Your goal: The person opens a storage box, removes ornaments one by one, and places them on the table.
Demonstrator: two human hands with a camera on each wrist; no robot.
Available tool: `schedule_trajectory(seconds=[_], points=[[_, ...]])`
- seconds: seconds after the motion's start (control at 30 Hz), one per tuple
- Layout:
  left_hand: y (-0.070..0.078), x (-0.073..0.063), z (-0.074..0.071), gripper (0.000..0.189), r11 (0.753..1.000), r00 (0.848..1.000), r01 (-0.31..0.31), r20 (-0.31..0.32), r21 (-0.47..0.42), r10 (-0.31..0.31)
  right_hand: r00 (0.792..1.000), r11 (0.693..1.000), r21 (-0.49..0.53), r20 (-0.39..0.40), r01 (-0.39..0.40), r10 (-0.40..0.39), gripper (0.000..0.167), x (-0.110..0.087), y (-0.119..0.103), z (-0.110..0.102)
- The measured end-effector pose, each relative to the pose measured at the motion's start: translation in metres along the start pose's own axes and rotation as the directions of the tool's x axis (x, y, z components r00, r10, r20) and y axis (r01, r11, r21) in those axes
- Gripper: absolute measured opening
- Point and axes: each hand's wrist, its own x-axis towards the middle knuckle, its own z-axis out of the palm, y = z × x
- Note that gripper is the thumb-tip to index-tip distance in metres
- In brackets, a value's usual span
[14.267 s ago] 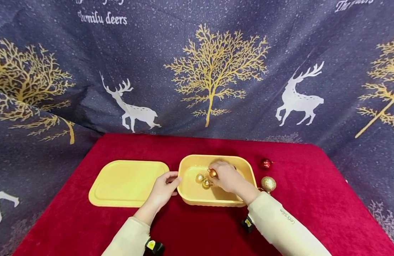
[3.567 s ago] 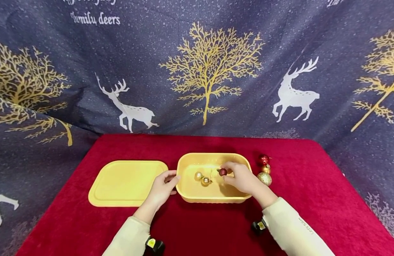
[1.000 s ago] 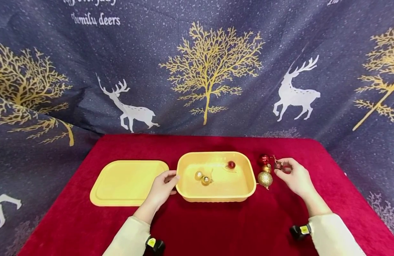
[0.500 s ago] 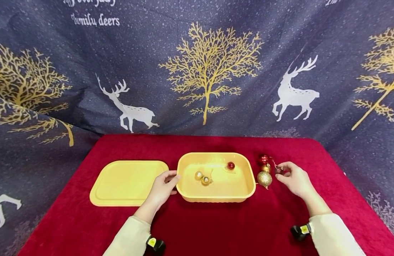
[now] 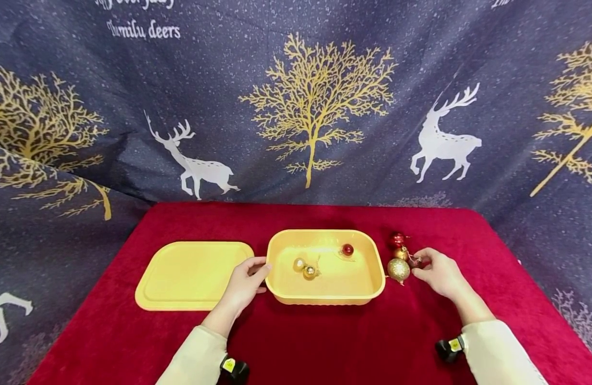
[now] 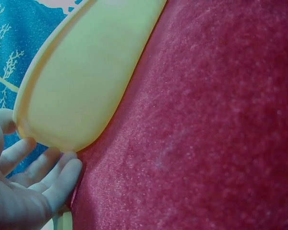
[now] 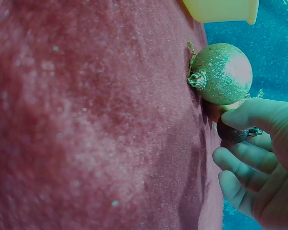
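My right hand [image 5: 441, 274] pinches a small dark red Christmas bauble [image 7: 232, 132] low over the cloth. That bauble is beside the large gold glitter bauble [image 5: 398, 270]; the right wrist view shows its metal cap. A small orange-gold bauble [image 5: 399, 253] and a shiny red bauble [image 5: 397, 239] lie behind the glitter one. My left hand [image 5: 247, 278] holds the left end of the yellow box [image 5: 325, 300], with thumb and fingertips against it. Inside the box, two gold baubles [image 5: 309, 272] lie left of centre and a red bauble [image 5: 347, 249] lies toward the back right.
A yellow lid [image 5: 192, 275] lies flat to the left of the box. Red cloth [image 5: 324, 342] covers the table. Behind it hangs a dark blue curtain [image 5: 276, 176] with printed deer and trees.
Over the last second my right hand has brought the dark red bauble slightly down and left, close to the glitter bauble. It was inside the box earlier. The left hand stays put.
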Motion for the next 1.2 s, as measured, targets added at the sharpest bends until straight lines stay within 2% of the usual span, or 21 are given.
schedule_trajectory(seconds=[0.23,0.73,1.2], points=[[-0.001,0.0,0.0,0.038,1.0,1.0,0.0,0.001,-0.001,0.0,1.0,1.0,-0.031,0.018,0.001,0.0,0.034,0.001,0.002,0.0],[0.001,0.0,0.0,0.038,1.0,1.0,0.001,0.001,-0.002,-0.001,1.0,1.0,0.009,0.028,0.003,-0.003,0.036,-0.001,-0.005,-0.007],[-0.001,0.001,0.001,0.037,1.0,1.0,-0.002,0.0,-0.003,0.002,0.997,0.998,-0.048,-0.071,0.027,-0.03,0.028,-0.002,-0.015,-0.012]])
